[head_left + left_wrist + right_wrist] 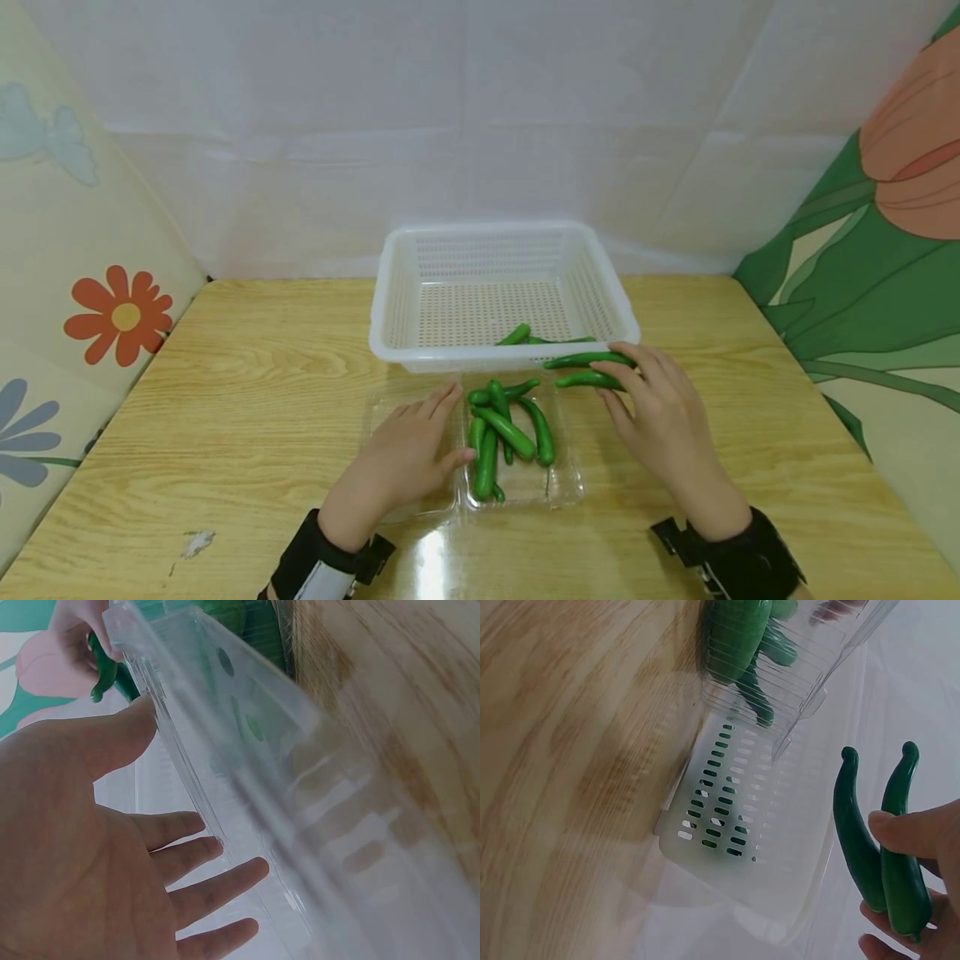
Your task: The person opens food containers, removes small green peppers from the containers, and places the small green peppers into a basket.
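Observation:
My right hand (660,408) pinches two green chili peppers (904,855) between thumb and fingers, their narrow ends pointing left at the basket's near right corner. Below and left of them lies an opened clear plastic clamshell box (570,487). Its right half holds a loose pile of several green chili peppers (512,433). Over the left half is my left hand (412,446), fingers spread and fairly straight, the thumb at the middle fold beside the pile. In the left wrist view, the left fingertips (251,870) overlap the clear plastic edge.
A white perforated plastic basket (381,308) stands just behind the box, with a few green peppers (516,335) at its near side. Both sit on a wood-grain table (247,392). White cloth (300,167) hangs at the back, and printed panels flank the table.

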Available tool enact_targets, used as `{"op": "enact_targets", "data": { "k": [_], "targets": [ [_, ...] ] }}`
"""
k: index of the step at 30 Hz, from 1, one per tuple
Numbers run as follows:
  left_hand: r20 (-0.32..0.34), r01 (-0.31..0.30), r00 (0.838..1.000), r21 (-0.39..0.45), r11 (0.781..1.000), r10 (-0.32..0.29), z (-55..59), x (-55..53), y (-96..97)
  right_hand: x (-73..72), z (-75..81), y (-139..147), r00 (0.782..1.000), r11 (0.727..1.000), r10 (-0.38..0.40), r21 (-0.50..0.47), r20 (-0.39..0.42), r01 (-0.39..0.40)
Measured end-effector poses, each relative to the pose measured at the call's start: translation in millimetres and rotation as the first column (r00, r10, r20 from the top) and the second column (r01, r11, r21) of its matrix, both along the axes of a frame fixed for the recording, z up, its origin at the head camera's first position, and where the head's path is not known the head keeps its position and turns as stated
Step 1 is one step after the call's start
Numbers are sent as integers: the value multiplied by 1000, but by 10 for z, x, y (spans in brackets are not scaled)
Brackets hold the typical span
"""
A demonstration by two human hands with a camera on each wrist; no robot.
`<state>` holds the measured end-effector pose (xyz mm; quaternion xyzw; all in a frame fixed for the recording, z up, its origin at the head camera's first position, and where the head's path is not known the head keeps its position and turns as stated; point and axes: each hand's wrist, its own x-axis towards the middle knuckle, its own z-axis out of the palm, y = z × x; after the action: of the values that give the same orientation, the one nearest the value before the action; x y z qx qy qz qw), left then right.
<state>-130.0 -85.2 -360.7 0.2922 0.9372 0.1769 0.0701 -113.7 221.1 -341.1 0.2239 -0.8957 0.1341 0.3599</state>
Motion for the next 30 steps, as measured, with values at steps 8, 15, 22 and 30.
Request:
{"op": "enact_targets", "data": {
  "k": [8, 15, 22, 30],
  "targets": [
    [2, 0, 1000, 3, 1000, 0, -1, 0, -6, 3, 27, 20, 1000, 1000, -13, 3, 4, 13],
    [2, 5, 1000, 0, 1000, -5, -4, 4, 5, 15, 46, 52, 1000, 1000, -12, -12, 2, 12],
    [-10, 13, 1000, -3, 1000, -13, -9, 5, 11, 0, 52, 111, 999, 999, -34, -33, 4, 34],
    [-11, -1, 1000, -6, 1000, 1, -14, -3, -1, -52, 68, 124, 998, 997, -49, -53, 35, 51]
  ]
}}
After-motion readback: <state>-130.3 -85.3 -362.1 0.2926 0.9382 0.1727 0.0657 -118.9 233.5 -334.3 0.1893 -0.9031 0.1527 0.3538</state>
